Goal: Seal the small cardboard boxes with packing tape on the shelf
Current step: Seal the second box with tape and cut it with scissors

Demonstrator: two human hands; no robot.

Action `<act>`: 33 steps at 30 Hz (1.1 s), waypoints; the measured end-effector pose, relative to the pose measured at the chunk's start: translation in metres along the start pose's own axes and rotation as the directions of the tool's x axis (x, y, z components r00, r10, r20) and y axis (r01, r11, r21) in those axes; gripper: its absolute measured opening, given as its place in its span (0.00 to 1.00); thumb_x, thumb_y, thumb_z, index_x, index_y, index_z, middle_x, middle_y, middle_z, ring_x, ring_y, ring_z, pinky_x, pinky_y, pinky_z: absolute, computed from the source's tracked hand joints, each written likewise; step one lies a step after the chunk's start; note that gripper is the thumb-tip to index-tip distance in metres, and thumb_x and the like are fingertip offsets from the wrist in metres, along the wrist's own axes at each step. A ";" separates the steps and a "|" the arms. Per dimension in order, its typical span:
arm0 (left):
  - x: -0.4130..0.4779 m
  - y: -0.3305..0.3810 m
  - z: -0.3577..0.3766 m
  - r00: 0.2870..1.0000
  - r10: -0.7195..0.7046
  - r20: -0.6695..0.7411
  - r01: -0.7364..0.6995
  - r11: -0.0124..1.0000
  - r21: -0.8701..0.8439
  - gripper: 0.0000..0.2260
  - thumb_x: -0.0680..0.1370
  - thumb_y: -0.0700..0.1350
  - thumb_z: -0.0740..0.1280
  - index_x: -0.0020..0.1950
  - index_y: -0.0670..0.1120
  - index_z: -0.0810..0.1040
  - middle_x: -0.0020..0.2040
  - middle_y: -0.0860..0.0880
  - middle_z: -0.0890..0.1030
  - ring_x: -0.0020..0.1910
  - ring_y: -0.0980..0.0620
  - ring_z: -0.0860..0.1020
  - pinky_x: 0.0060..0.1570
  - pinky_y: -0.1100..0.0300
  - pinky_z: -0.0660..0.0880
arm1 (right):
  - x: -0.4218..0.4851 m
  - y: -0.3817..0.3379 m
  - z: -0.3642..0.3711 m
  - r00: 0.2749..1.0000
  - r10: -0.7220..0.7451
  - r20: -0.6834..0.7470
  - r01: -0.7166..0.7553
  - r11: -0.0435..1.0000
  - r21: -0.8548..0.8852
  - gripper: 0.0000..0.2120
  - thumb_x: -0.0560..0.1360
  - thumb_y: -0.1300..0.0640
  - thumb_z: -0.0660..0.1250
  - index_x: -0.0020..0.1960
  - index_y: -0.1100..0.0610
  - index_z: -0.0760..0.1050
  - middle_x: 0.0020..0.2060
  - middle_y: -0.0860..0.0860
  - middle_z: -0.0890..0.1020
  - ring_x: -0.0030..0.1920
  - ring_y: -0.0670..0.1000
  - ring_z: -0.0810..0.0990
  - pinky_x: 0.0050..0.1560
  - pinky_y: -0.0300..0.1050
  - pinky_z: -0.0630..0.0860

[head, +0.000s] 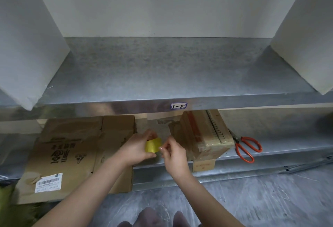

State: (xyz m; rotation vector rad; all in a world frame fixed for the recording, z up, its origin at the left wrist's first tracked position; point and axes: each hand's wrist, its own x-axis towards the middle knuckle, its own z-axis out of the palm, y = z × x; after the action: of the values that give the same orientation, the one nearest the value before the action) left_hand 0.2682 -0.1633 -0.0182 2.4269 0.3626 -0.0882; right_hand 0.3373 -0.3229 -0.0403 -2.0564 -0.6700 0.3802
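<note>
My left hand (137, 146) grips a yellow roll of packing tape (152, 145) in front of the lower shelf. Beside it, my right hand (173, 152) pinches at the roll's right edge with thumb and fingertips; the tape end itself is too thin to make out. A small cardboard box (203, 136) sits tilted on the lower shelf (270, 152), just right of my hands, with old tape and red print across its top. A small flap or label hangs below its front edge.
Red-handled scissors (247, 148) lie on the lower shelf right of the box. Flattened cardboard (72, 156) with a barcode label leans at the left. The upper steel shelf (162, 75) carries white blocks at both ends. Grey floor lies below.
</note>
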 end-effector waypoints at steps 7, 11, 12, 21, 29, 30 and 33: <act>0.009 -0.018 0.012 0.998 -0.024 -0.059 0.035 0.981 0.189 0.32 0.67 0.50 0.78 0.68 0.48 0.71 0.66 0.48 0.75 0.65 0.46 0.73 0.60 0.58 0.68 | -0.008 0.011 0.013 0.971 0.239 0.017 -0.234 0.931 0.280 0.12 0.76 0.60 0.70 0.38 0.51 0.70 0.35 0.51 0.80 0.34 0.45 0.81 0.36 0.37 0.77; 0.004 -0.022 0.034 1.000 0.007 0.017 -0.012 0.951 0.308 0.33 0.69 0.46 0.76 0.72 0.46 0.69 0.70 0.45 0.72 0.69 0.43 0.70 0.65 0.53 0.68 | -0.003 0.032 0.015 0.917 0.398 0.017 -0.381 0.866 0.324 0.10 0.75 0.60 0.71 0.38 0.57 0.72 0.35 0.55 0.83 0.31 0.45 0.80 0.35 0.34 0.74; 0.005 -0.022 0.040 0.999 0.023 0.025 -0.030 0.946 0.322 0.33 0.69 0.44 0.76 0.72 0.45 0.70 0.70 0.44 0.72 0.69 0.43 0.70 0.67 0.53 0.68 | -0.002 0.037 0.016 0.914 0.405 0.010 -0.388 0.868 0.311 0.10 0.75 0.60 0.72 0.38 0.57 0.73 0.34 0.53 0.83 0.32 0.45 0.81 0.35 0.34 0.75; -0.003 -0.043 0.058 0.999 0.022 0.050 -0.044 0.858 0.513 0.24 0.78 0.60 0.61 0.74 0.65 0.61 0.78 0.54 0.59 0.77 0.41 0.51 0.72 0.38 0.49 | -0.006 0.068 0.019 0.913 0.405 -0.043 -0.388 0.897 0.213 0.08 0.73 0.61 0.74 0.37 0.56 0.77 0.34 0.48 0.81 0.31 0.44 0.83 0.32 0.37 0.80; -0.001 -0.056 0.067 0.996 -0.026 0.086 -0.022 0.855 0.518 0.27 0.77 0.68 0.52 0.75 0.69 0.48 0.76 0.58 0.33 0.77 0.46 0.34 0.73 0.41 0.39 | 0.008 0.065 0.020 0.932 0.362 -0.022 -0.334 0.831 -0.445 0.15 0.75 0.41 0.66 0.56 0.47 0.69 0.49 0.47 0.79 0.47 0.55 0.82 0.39 0.42 0.69; -0.001 -0.055 0.066 0.995 -0.032 0.092 -0.022 0.848 0.530 0.28 0.77 0.68 0.52 0.75 0.69 0.47 0.77 0.58 0.33 0.77 0.46 0.34 0.73 0.41 0.39 | 0.008 0.065 0.020 0.933 0.358 -0.023 -0.326 0.821 -0.468 0.17 0.75 0.40 0.66 0.58 0.47 0.67 0.51 0.47 0.79 0.48 0.55 0.82 0.39 0.42 0.68; -0.001 -0.051 0.063 0.992 -0.061 0.108 -0.007 0.842 0.539 0.28 0.78 0.68 0.52 0.76 0.68 0.46 0.78 0.56 0.36 0.77 0.46 0.34 0.73 0.41 0.38 | 0.007 0.067 0.020 0.945 0.327 -0.008 -0.285 0.811 -0.512 0.21 0.76 0.39 0.64 0.62 0.48 0.64 0.55 0.49 0.78 0.48 0.56 0.82 0.39 0.44 0.71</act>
State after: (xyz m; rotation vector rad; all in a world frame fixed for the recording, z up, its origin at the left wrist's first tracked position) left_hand 0.2551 -0.1663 -0.0982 2.9560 0.3502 -0.3988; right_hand 0.3534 -0.3341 -0.1075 -2.6853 -0.5171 0.5141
